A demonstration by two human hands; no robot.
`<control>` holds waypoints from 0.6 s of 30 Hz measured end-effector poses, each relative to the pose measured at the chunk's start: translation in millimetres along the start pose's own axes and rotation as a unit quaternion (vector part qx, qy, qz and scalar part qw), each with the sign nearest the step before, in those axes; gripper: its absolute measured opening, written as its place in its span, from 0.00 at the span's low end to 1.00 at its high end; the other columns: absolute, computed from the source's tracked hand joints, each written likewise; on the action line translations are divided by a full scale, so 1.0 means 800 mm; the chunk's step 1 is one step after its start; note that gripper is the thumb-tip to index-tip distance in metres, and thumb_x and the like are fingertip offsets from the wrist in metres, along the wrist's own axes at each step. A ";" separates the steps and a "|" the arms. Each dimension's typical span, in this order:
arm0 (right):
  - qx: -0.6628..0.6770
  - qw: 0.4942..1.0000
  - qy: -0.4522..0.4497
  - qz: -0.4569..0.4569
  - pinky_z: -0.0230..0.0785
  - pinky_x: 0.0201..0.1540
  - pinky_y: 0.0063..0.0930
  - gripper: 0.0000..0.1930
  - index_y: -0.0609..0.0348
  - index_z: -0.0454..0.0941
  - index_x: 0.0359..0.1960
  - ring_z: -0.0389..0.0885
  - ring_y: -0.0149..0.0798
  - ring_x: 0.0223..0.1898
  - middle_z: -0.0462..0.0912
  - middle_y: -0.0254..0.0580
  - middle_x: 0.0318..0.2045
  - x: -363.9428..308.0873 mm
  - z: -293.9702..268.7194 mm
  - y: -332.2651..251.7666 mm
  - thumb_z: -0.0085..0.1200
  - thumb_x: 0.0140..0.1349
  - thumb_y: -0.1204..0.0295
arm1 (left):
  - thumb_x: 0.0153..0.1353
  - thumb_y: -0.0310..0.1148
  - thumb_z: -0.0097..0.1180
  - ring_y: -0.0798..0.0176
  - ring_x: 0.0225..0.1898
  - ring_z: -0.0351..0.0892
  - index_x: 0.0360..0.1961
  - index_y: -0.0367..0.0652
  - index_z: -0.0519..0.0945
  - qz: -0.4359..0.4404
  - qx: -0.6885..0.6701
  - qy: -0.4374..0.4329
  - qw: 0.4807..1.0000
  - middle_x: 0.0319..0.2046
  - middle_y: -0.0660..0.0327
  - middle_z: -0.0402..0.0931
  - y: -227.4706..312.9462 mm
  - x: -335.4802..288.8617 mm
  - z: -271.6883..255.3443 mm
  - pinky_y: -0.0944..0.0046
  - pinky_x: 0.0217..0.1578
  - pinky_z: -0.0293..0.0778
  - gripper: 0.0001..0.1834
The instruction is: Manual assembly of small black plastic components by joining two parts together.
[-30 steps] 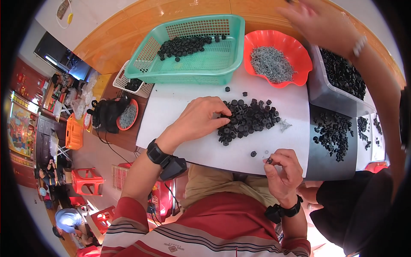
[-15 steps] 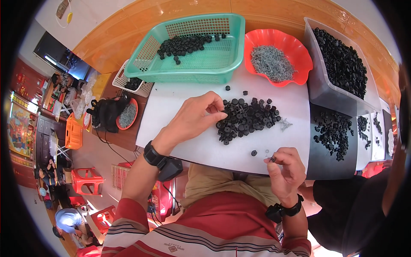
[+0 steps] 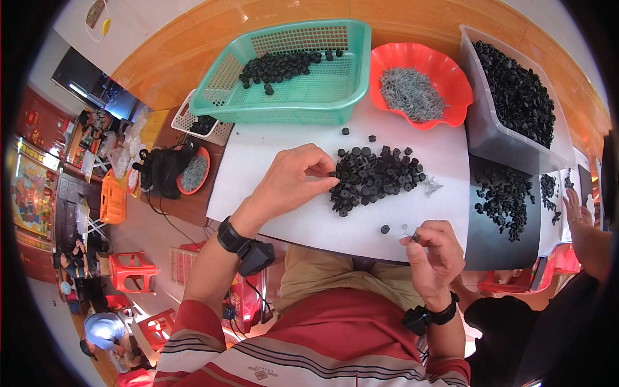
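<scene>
Head view: one camera, looking down; clock directions run from the pile centre.
Black pieces (image 3: 377, 174): piled on the white surface (image 3: 438, 148).
Left hand (image 3: 290, 177): at 9 o'clock, thumb and forefinger at the pile edge; cannot tell whether the grip is clamped on a piece.
Right hand (image 3: 435, 255): at 5 o'clock; grip clamped on a small dark piece (image 3: 414, 238).
Loose piece (image 3: 385, 229): at 6 o'clock, apart from the pile.
Loose pins (image 3: 431, 187): at 3 o'clock, just beside the pile.
Red bowl (image 3: 458, 90): at 1 o'clock, holding metal pins (image 3: 412, 93).
Green basket (image 3: 277, 116): at 11 o'clock, part-filled with black pieces.
Step in hand: apparently, picking at the pile while the right grip retains its piece.
Next-move requirement: probably a precise left fingertip pinch, without disturbing neighbouring pieces.
</scene>
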State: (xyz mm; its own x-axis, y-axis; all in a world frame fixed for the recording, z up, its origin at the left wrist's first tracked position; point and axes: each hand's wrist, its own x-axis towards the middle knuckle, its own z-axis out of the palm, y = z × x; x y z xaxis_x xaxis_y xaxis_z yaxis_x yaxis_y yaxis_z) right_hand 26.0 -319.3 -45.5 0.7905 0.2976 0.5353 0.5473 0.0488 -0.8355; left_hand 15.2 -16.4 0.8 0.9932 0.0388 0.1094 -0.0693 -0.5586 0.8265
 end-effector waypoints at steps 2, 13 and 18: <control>-0.005 1.000 -0.003 -0.002 0.71 0.32 0.23 0.11 0.66 0.81 0.43 0.80 0.32 0.28 0.82 0.49 0.38 -0.001 0.000 0.002 0.67 0.62 0.76 | 0.55 0.20 0.70 0.67 0.39 0.84 0.36 0.34 0.81 0.025 0.019 0.003 0.999 0.36 0.59 0.82 -0.003 -0.004 0.000 0.67 0.45 0.83 0.09; 0.009 1.000 -0.003 -0.007 0.73 0.32 0.24 0.11 0.67 0.82 0.42 0.81 0.33 0.28 0.82 0.49 0.36 0.005 0.002 -0.001 0.68 0.61 0.76 | 0.54 0.20 0.69 0.61 0.40 0.87 0.36 0.34 0.84 0.056 0.090 0.008 0.994 0.42 0.55 0.86 -0.015 -0.023 -0.002 0.67 0.44 0.81 0.08; 0.009 1.000 -0.002 -0.006 0.73 0.32 0.24 0.11 0.67 0.82 0.42 0.81 0.33 0.28 0.82 0.49 0.37 0.004 0.003 -0.003 0.68 0.61 0.76 | 0.57 0.20 0.68 0.62 0.41 0.87 0.41 0.34 0.86 0.013 0.038 0.022 0.999 0.42 0.54 0.86 -0.016 -0.028 -0.004 0.66 0.45 0.81 0.10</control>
State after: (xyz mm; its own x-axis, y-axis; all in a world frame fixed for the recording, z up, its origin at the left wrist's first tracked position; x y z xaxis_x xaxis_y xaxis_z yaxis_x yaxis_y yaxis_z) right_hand 26.7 -316.0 -41.8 0.7823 0.3009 0.5454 0.5525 0.0691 -0.8307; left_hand -6.2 -7.5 -10.5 0.9861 0.0593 0.1551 -0.0851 -0.6218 0.7785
